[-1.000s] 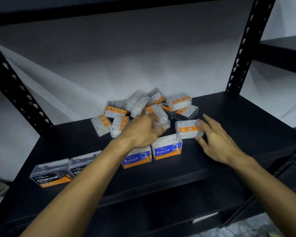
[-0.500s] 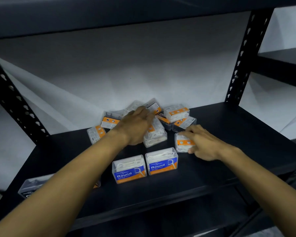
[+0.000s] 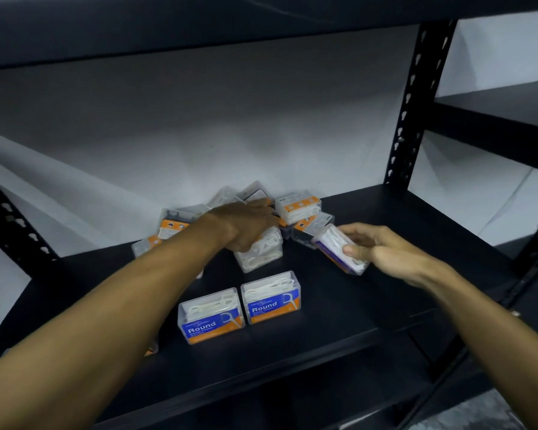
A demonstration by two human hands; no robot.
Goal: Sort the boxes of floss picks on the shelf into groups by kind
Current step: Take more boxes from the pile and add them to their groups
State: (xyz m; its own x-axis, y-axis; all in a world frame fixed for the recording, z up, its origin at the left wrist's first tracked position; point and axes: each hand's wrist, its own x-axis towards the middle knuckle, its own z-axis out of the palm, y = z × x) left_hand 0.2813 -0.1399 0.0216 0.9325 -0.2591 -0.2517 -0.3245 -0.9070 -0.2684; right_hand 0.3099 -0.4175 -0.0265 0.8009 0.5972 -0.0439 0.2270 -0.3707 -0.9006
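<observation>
Head view shows two Round boxes (image 3: 239, 308) lined up at the shelf (image 3: 370, 311) front — a small start. Right hand (image 3: 385, 251) grips a white-pick box (image 3: 339, 252) lifted off the shelf; left hand (image 3: 246, 225) curls over the unsorted heap (image 3: 261, 225) behind — I can't tell if it grips anything.

R hand (image 3: 385, 252) grips tilted box (image 3: 339, 252) | L hand (image 3: 246, 225) on pile (image 3: 298, 206) | 2 Round boxes (image 3: 271, 297) front
</observation>
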